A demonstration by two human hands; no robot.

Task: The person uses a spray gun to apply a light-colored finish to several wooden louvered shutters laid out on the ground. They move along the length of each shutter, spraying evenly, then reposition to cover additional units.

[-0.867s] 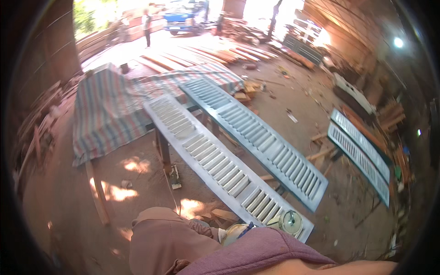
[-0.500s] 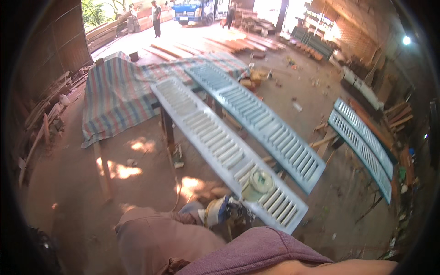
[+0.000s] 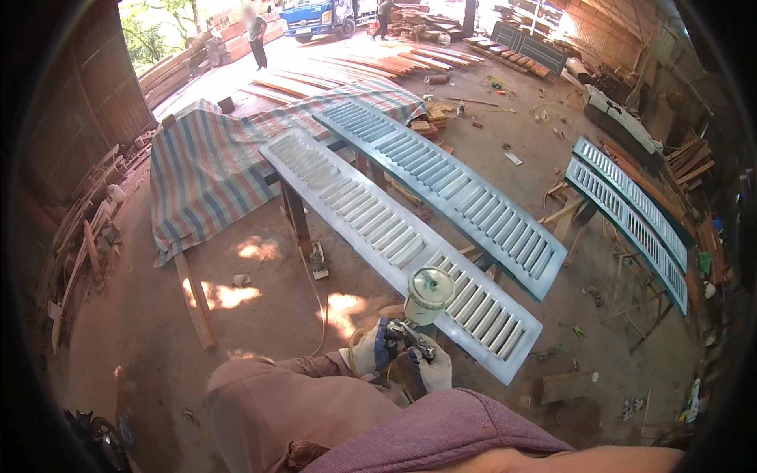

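Observation:
Both my hands wear white work gloves with blue on them. My left hand (image 3: 367, 350) is closed around a small metal spray gun (image 3: 407, 340) in front of my lap. My right hand (image 3: 435, 370) is closed on the gun's near side. Just beyond them a pale green lidded bucket (image 3: 430, 293) stands by the edge of a long whitish louvered shutter panel (image 3: 422, 246), overlapping it in view. Parallel to that panel lies a blue-grey louvered panel (image 3: 473, 188), a little farther right. Some fingers are hidden behind the gun.
A striped tarpaulin (image 3: 201, 169) covers something at the far left. Two more louvered panels (image 3: 623, 209) rest at the right. Long boards (image 3: 347, 71) lie toward the doorway, near a blue truck (image 3: 311, 20) and two people. A thin hose (image 3: 323, 315) trails across the floor.
My right hand has come into clear view beside the gun. The panels and bucket have shifted slightly in view as my head moved; the bucket now appears nearer the panel's left edge.

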